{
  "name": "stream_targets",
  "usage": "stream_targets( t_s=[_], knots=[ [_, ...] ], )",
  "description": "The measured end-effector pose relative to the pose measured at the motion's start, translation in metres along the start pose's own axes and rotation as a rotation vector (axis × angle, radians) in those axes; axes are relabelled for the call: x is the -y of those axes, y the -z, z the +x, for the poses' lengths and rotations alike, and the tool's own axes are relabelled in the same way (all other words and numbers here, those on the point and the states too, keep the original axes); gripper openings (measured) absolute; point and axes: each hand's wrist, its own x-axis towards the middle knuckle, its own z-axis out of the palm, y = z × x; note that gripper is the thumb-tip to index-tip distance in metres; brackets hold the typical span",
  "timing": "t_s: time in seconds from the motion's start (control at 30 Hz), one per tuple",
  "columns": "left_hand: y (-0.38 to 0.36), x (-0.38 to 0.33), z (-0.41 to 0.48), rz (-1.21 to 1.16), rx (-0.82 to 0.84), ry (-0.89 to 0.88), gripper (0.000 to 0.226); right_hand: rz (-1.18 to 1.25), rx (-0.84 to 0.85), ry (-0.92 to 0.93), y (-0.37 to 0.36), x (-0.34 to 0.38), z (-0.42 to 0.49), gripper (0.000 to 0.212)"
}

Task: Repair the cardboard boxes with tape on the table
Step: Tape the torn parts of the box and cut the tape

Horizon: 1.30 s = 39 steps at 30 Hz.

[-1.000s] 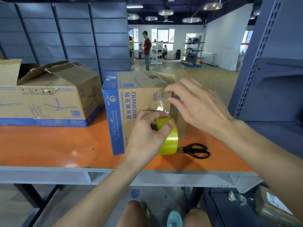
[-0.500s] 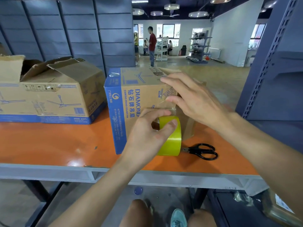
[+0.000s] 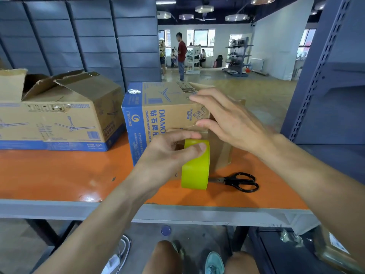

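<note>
The Diamond ceiling-fan box [image 3: 164, 107] stands upright on the right half of the orange table [image 3: 59, 175], back from the front edge. A second ago the right hand [image 3: 227, 121] was spread in the air before the box's upper right corner, with a loose strip of clear tape glinting below it. Now it lies on that corner, fingers straight over the top edge and thumb on the front face. The strip no longer shows loose, so it has probably been laid down along that edge. The left hand [image 3: 167, 153] has barely moved. Its fingers and thumb are curled round the yellow-green tape roll [image 3: 195, 169], held low against the box's front right edge and above the table.

This strip looks stuck but uncut. The black scissors [image 3: 239, 181] lie on the table just right of the roll, near the front edge. The open, torn fan box [image 3: 65, 115] toward the back left corner looks still untaped.
</note>
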Motion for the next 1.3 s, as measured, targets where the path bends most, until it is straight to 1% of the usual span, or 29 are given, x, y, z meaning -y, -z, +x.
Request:
stream_targets(
  t_s=[0.03,0.13,0.2,0.23,0.3,0.37,0.47,0.53,0.6,0.77,0.83,1.0,1.07,1.13,1.2,1.3],
  knots=[
    [0.003,-0.002,0.0,0.011,0.015,0.021,0.028,-0.007,0.01,-0.006,0.001,0.0,-0.001,0.057],
    [0.012,-0.003,-0.004,0.029,0.113,0.143,0.022,-0.059,0.074,-0.033,0.001,0.002,-0.002,0.078],
    [0.016,-0.002,-0.012,0.01,0.143,0.192,0.015,-0.054,0.073,-0.041,0.0,0.004,0.0,0.08],
    [0.019,-0.001,-0.015,0.018,0.129,0.187,0.015,-0.046,0.072,-0.048,-0.001,0.004,0.001,0.079],
    [0.022,-0.001,-0.016,0.026,0.107,0.158,0.023,-0.024,0.09,-0.075,-0.002,0.005,0.003,0.08],
    [0.022,-0.002,-0.016,0.007,0.1,0.112,0.032,0.004,0.086,-0.107,-0.003,0.007,0.005,0.076],
    [0.019,0.0,-0.016,-0.032,0.055,0.031,0.035,0.023,-0.005,-0.148,-0.006,0.011,0.009,0.053],
    [0.016,0.001,-0.017,-0.066,0.024,-0.031,0.036,0.002,-0.041,-0.162,-0.01,0.013,0.011,0.046],
    [0.014,0.003,-0.019,-0.107,-0.003,-0.075,0.036,-0.01,-0.038,-0.159,-0.012,0.014,0.009,0.047],
    [0.016,0.002,-0.027,-0.131,-0.044,-0.132,0.039,-0.059,0.002,-0.146,-0.009,0.018,0.005,0.071],
    [0.016,0.0,-0.03,-0.122,-0.056,-0.144,0.036,-0.081,0.003,-0.157,-0.008,0.021,0.005,0.073],
    [0.017,0.001,-0.039,-0.123,-0.065,-0.173,0.029,-0.168,0.009,-0.191,-0.001,0.028,0.002,0.069],
    [0.017,0.002,-0.041,-0.141,-0.069,-0.183,0.033,-0.184,0.001,-0.215,0.003,0.033,-0.002,0.07],
    [0.015,0.002,-0.042,-0.165,-0.097,-0.204,0.04,-0.173,-0.055,-0.239,0.007,0.04,-0.007,0.068],
    [0.012,0.002,-0.043,-0.21,-0.155,-0.229,0.043,-0.101,-0.115,-0.3,0.008,0.053,-0.017,0.059],
    [0.003,0.0,-0.042,-0.252,-0.246,-0.248,0.041,0.14,-0.159,-0.396,-0.002,0.079,-0.038,0.045]
  ],
)
